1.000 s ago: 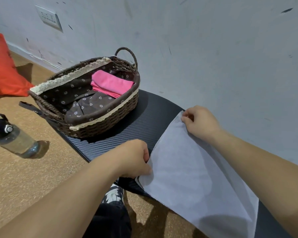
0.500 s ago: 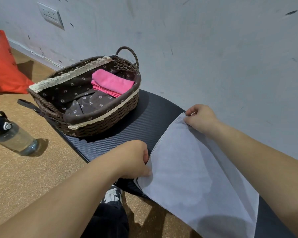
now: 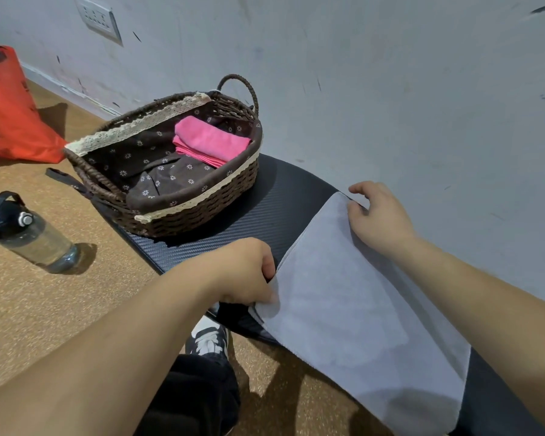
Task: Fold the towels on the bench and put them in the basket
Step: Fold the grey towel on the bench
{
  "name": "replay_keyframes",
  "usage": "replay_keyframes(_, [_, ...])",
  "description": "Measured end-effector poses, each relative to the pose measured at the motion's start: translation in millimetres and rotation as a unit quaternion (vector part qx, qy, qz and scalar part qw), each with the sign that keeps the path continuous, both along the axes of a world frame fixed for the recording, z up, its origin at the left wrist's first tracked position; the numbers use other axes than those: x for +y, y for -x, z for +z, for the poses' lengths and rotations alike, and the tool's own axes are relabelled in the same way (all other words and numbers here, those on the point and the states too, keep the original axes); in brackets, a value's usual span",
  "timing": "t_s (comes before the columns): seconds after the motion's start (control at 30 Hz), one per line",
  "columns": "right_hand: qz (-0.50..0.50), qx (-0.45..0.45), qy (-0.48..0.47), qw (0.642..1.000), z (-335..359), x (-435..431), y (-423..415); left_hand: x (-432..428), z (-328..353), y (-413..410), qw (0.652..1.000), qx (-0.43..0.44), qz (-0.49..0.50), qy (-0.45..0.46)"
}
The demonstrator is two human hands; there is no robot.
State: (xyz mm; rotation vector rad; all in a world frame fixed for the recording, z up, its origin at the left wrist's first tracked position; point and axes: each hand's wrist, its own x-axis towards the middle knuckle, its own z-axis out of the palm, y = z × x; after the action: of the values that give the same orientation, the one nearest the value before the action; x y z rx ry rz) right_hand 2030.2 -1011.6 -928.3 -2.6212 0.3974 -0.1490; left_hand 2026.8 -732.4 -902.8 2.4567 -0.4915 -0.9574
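Left of frame, on the floor: an orange bag (image 3: 10,121) at the upper left and a bottle (image 3: 29,234) lying below it. The wicker basket (image 3: 202,196) stands on the dark bench (image 3: 265,209) at centre and holds one folded pink towel (image 3: 211,141) on its lining. The grey towel (image 3: 359,309) lies spread on the bench at lower right, apart from the basket. The left hand (image 3: 246,272) pinches its near corner. The right hand (image 3: 378,215) rests at its far corner; whether it grips cannot be determined.
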Motion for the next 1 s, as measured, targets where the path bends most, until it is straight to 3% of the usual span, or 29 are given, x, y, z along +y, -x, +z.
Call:
replay_keyframes(0.13, [0.080,0.099,0.105,0.986,-5,-6,54,5,-3,-6,0.997,-0.078,0.018,-0.024])
replay_keyframes(0.23, [0.097,0.149,0.123,0.976,-15,-11,77,4,0,-2,0.976,-0.201,0.057,-0.063])
replay_keyframes(0.33, [0.091,0.161,0.133,0.974,-23,-14,83,-14,9,22,0.955,-0.285,0.007,-0.081])
replay_keyframes(0.4, [0.084,0.157,0.154,0.972,-26,-12,84,-33,15,47,0.957,-0.273,-0.045,-0.084])
replay_keyframes(0.5, [0.076,0.158,0.157,0.972,-28,-10,84,-54,14,76,0.967,-0.161,-0.110,-0.165])
replay_keyframes(0.63, [0.057,0.199,0.150,0.967,-24,-9,94,-68,4,72,0.970,-0.101,-0.098,-0.198])
replay_keyframes(0.83, [-0.006,0.311,0.203,0.928,-3,-6,141,-74,-10,34,0.952,-0.173,-0.161,-0.194])
replay_keyframes(1.0, [-0.142,0.415,0.211,0.874,13,-29,192,-109,5,70,0.927,-0.244,-0.254,-0.130])
